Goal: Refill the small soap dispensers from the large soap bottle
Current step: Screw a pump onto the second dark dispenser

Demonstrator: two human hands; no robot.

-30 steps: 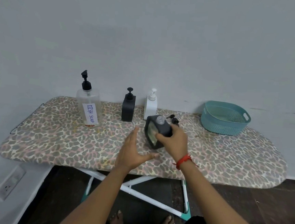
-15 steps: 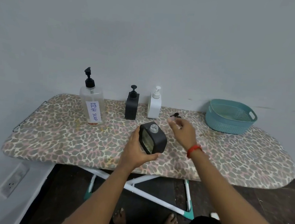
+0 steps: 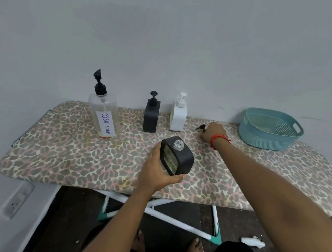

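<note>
Over near-centre of ironing board (image 3: 78, 154): left hand (image 3: 155, 173) grasping open black dispenser (image 3: 178, 157) (cap off, tilted). Right hand (image 3: 212, 132) far right, on black pump (image 3: 200, 127); grip state unclear. Large soap bottle (image 3: 104, 116) far left.

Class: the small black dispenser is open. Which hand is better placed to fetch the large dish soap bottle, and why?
Probably the right hand: it only rests by the removed pump, while the left hand grips the open dispenser. The dish soap bottle stands far left, so it must reach across.
</note>
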